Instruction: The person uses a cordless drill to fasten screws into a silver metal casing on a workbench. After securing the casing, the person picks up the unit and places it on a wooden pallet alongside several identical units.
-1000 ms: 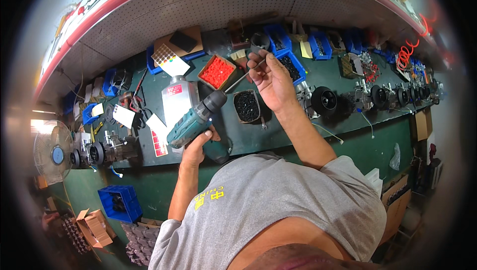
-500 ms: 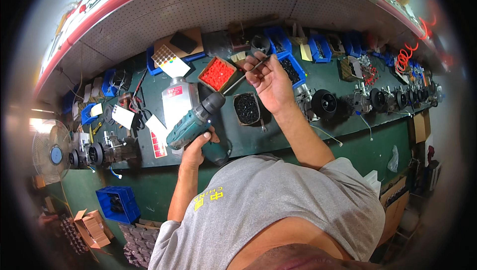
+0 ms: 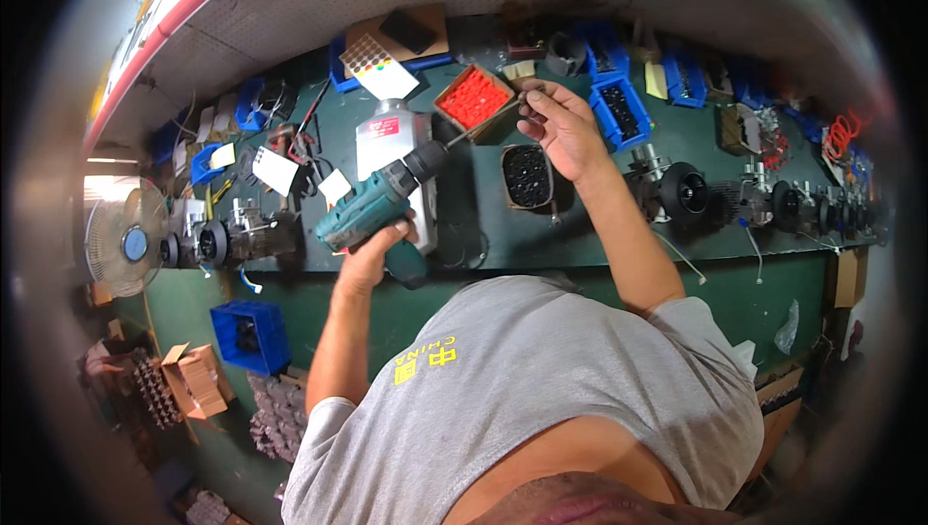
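My left hand (image 3: 387, 243) is wrapped round the grip of a teal and black cordless drill (image 3: 360, 214). From its chuck a thin bit (image 3: 458, 141) points up and right toward the box of red parts; how far it reaches is hard to make out. My right hand (image 3: 568, 133) is raised over the bench, fingers curled, with thumb and forefinger pinched on something small and dark that I cannot make out. A silver metal housing (image 3: 384, 143) stands on the bench, partly behind the drill. Below my right fingers is a box of small black parts (image 3: 527, 177).
An open box of red parts (image 3: 474, 100) stands behind the drill's bit. Blue bins (image 3: 622, 117) line the back. Motor assemblies (image 3: 684, 191) with loose wires stand along the right, others (image 3: 242, 235) at the left, near a fan (image 3: 126, 240). A red-edged shelf overhangs the bench.
The view has shifted, so the bench sits farther right and higher. Relative to the bench, the drill has moved left, and my right hand has moved slightly left, its fingers more curled.
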Available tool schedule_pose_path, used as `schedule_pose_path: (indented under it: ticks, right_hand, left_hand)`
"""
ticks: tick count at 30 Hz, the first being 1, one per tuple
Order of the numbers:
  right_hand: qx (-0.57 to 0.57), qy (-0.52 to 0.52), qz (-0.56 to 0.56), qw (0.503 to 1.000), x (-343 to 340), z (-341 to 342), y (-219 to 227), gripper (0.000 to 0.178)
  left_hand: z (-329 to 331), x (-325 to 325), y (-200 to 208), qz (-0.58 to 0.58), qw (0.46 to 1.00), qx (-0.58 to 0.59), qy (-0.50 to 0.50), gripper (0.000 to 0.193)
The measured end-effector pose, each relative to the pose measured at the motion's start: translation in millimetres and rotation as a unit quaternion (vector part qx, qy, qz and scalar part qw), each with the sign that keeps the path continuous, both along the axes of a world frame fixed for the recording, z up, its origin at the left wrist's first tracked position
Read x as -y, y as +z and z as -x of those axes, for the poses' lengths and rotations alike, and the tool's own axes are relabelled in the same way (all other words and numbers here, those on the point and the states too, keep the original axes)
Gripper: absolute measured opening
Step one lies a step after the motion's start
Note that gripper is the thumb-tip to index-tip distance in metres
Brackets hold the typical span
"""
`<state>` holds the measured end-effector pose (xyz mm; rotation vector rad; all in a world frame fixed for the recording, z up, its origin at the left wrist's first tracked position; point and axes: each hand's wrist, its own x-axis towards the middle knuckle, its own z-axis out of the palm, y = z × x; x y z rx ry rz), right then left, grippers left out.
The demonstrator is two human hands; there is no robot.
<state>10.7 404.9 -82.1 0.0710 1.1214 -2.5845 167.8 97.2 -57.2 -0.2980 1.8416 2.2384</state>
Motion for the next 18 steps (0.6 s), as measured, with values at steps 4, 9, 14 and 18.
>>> schedule_pose_path:
  ticks: [4,9,14,18]
  right_hand:
    - [-0.054,0.096,-0.068,0.992,16,23,-29,0.016]
    - [-0.167,0.13,-0.219,0.952,67,58,-86,0.02]
    - [-0.218,0.14,-0.215,0.941,117,80,-139,0.025]
    - [-0.344,0.035,-0.381,0.857,149,88,-169,0.03]
  left_hand:
    - [23,44,37,0.134,0.991,-0.019,-0.021,0.021]
    - [82,84,83,0.392,0.903,-0.055,-0.168,0.024]
    - [155,58,115,0.447,0.861,-0.022,-0.24,0.015]
    - [197,52,107,0.454,0.85,0.023,-0.267,0.017]
